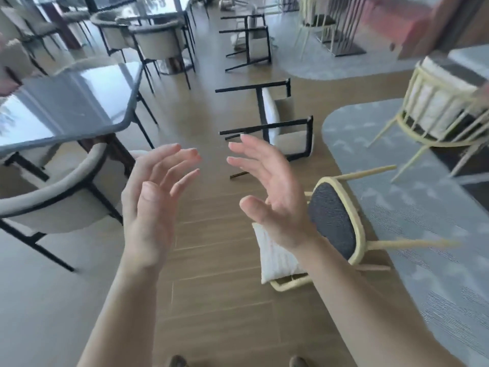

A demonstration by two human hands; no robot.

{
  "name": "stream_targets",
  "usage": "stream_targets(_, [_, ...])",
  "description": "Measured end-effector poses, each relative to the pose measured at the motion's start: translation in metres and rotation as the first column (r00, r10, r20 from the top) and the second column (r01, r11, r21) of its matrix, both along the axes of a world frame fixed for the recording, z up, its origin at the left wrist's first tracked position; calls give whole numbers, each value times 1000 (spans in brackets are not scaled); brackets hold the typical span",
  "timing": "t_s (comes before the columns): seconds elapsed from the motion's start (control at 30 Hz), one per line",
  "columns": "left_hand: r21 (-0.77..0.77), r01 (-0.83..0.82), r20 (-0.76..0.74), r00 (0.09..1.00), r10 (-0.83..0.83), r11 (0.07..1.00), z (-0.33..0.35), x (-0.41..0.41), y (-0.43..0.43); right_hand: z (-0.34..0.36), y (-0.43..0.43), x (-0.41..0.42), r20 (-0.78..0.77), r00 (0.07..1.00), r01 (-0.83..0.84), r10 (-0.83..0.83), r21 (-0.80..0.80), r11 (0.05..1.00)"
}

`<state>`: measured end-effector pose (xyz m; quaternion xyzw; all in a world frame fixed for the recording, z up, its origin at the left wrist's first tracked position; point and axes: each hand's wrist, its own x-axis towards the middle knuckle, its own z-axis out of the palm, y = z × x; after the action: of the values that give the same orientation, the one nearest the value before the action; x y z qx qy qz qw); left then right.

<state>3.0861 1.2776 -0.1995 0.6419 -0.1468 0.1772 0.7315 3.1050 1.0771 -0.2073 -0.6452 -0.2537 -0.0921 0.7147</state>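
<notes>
One grey table point(71, 102) is recorded at left, standing. One grey carpet point(423, 234) is noted at right. Three toppled chairs are listed on the floor, none yet righted: far black chair point(248, 41), near black chair point(275, 120) ahead of the hands, cream chair point(333, 223) on its side under the right forearm. Left hand point(150, 207) and right hand point(270, 192) are held apart, fingers spread, nothing gripped; all righting is judged outstanding.

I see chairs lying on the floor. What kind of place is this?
Likely a restaurant dining room: a glossy table with a padded armchair at it, more sets behind, tipped chairs on the floor.
</notes>
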Motion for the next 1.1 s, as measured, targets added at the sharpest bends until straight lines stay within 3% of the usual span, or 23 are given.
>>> stream_targets(0.27, [60, 341, 31, 939, -343, 938, 9, 107, 65, -6, 64, 30, 21, 913, 408, -408, -5, 913])
stream_targets(0.53, [75, 705, 83, 700, -709, 705, 16, 189, 25, -8, 59, 23, -4, 639, 768, -770, 58, 637])
stream_targets(0.93, [71, 820, 34, 567, -823, 568, 16, 338, -11, -9, 44, 149, -61, 488, 872, -870, 64, 485])
stream_targets(1.03, [66, 871, 13, 487, -873, 487, 1, 373, -36, -17, 38, 168, -87, 396, 918, -914, 17, 396])
stream_targets(1.1, [48, 916, -8, 400, -917, 399, -9, 398, -58, -25, 33, 179, -85, 283, 959, -955, -6, 284])
